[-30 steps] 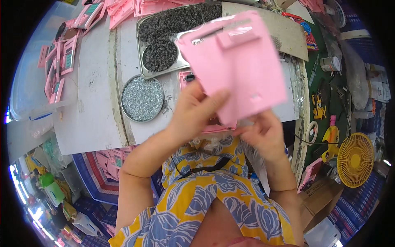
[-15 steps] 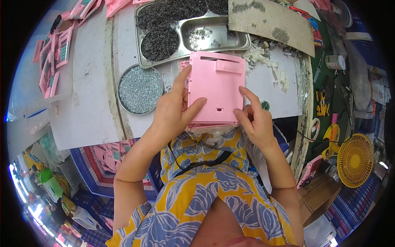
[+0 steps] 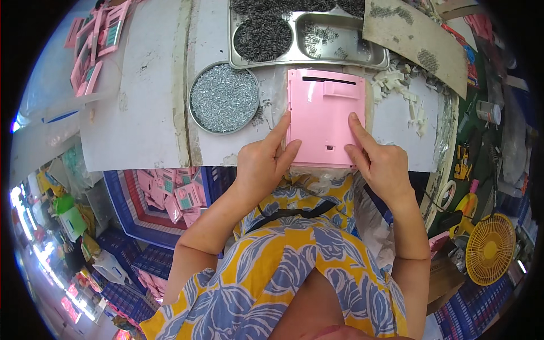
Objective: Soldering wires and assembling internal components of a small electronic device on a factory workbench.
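Change: lowered from mid-air since the earlier frames, the pink panel [image 3: 325, 118] is now laid flat on the white table [image 3: 147, 113], and both hands are brought down with it.
Panel: a pink plastic rectangle with a dark slot near its far edge and a raised tab beside it; it lies at the near table edge, just below the steel tray [image 3: 309, 34] and right of the round dish [image 3: 224, 98] of small silvery parts.
Left hand [image 3: 262, 166]: laid open on the panel's left edge, forefinger stretched along that side, thumb on the near face; nothing is clenched, the panel is only pressed down.
Right hand [image 3: 381, 161]: likewise open, forefinger extended onto the right part of the face, the other fingers curled loosely beside the edge; no grasp is shown.
Step in hand: the panel is judged to be squared up and steadied on the table, seemingly ahead of parts being fitted.
Next move: one hand would likely be needed to keep the panel still while the other is freed for a small part from the dish or tray; a light, even press is called for so the panel is not slid off the near edge.
Around: white plastic bits [image 3: 396, 90] are scattered right of the panel; more pink pieces [image 3: 93, 42] are stacked far left.
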A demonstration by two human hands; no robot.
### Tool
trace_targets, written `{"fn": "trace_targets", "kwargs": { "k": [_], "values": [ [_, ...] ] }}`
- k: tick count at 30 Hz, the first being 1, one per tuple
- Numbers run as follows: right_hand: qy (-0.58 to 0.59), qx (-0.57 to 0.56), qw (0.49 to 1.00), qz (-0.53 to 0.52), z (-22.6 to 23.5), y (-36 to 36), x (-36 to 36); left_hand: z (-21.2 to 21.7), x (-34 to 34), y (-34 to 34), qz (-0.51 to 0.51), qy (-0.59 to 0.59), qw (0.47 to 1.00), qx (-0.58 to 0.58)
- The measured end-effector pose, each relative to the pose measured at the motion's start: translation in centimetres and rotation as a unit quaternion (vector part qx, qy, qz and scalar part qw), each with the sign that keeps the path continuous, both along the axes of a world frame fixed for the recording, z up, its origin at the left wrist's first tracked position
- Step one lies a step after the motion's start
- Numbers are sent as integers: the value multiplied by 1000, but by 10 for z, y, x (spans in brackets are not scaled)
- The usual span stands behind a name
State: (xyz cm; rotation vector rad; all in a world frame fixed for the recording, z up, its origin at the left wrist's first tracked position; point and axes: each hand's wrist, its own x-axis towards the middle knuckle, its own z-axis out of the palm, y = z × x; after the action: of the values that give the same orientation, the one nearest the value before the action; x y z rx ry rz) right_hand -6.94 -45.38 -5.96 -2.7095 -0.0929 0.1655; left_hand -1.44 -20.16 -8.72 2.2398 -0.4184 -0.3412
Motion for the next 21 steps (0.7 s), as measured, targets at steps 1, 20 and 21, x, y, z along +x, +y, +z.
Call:
{"fn": "trace_targets", "kwargs": {
  "k": [1, 20, 21],
  "values": [
    [8, -10, 1000, 3, 4, -1, 3, 7, 6, 1, -22, 23, 999, 4],
    [-181, 439, 880, -10, 111, 12, 209, 1, 105, 79, 19, -271, 937, 221],
    [-159, 497, 853, 24, 109, 9, 196, 3, 109, 76, 15, -277, 937, 212]
  ]
}}
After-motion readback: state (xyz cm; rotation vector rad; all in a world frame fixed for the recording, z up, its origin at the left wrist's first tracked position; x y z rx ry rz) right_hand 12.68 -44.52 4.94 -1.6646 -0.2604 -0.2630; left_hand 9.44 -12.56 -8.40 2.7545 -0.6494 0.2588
